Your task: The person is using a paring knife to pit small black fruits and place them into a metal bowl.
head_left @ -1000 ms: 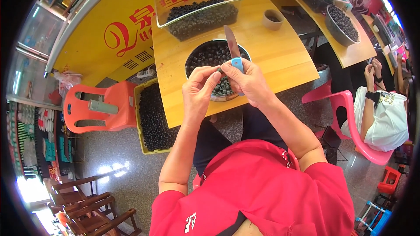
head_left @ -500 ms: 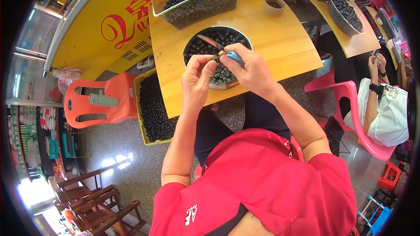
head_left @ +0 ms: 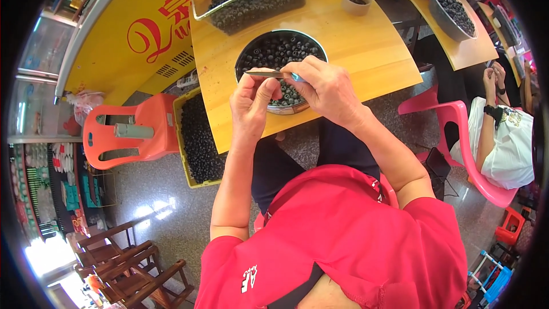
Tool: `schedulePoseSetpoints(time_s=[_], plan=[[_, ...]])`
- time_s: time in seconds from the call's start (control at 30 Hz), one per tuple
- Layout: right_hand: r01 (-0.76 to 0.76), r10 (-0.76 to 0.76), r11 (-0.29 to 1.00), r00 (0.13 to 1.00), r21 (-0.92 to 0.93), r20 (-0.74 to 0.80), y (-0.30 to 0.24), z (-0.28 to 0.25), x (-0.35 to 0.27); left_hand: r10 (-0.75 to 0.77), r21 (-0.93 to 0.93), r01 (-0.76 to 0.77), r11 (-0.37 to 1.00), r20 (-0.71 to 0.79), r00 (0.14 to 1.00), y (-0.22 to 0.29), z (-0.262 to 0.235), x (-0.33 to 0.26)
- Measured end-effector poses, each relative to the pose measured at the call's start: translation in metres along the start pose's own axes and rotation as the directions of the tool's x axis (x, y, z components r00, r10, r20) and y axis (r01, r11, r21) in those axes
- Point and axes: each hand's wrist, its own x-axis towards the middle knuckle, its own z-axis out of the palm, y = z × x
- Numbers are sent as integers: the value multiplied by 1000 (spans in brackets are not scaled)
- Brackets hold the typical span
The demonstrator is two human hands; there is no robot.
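Observation:
A round metal bowl [head_left: 287, 110] of small dark round pieces [head_left: 284, 46], some with pale ringed ends, stands at the table's near edge. Over it, my right hand [head_left: 331, 88] grips a small knife [head_left: 264, 74] by its blue handle. The narrow blade lies level, pointing left across the fingertips of my left hand [head_left: 249, 102]. That hand is closed in a pinch, thumb against fingers; whatever it holds is hidden behind the blade and fingers.
On the wooden table [head_left: 366, 51] are a clear tub [head_left: 251, 8] of dark pieces and a small cup [head_left: 356, 1]. A yellow crate [head_left: 182, 137] and orange chair [head_left: 151, 131] stand left. Rightward, another person [head_left: 503, 143] sits by a pink chair [head_left: 474, 160].
The knife blade has swung from slanting up and left to lying level over my left fingertips. The dark piece seen in my left hand is now hidden. Both hands stay over the bowl.

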Motion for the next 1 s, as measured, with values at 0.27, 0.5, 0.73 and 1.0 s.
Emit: schedulePoseSetpoints(time_s=[0.27, 0.5, 0.73, 1.0], plan=[[-225, 225, 934, 974, 279, 31, -7, -5, 5, -5, -171, 5, 985, 1, 1000, 4, -2, -1], [-491, 404, 511, 862, 705, 308, -15, 1, 11, 150, 75, -148, 986, -17, 989, 9, 3, -1], [-598, 399, 178, 770, 782, 498, -20, 1, 11, 144, 2, -144, 990, 15, 989, 9, -7, -4], [-27, 32, 963, 999, 267, -14, -24, 4, 9, 32, -214, -48, 976, -75, 997, 7, -3, -8]])
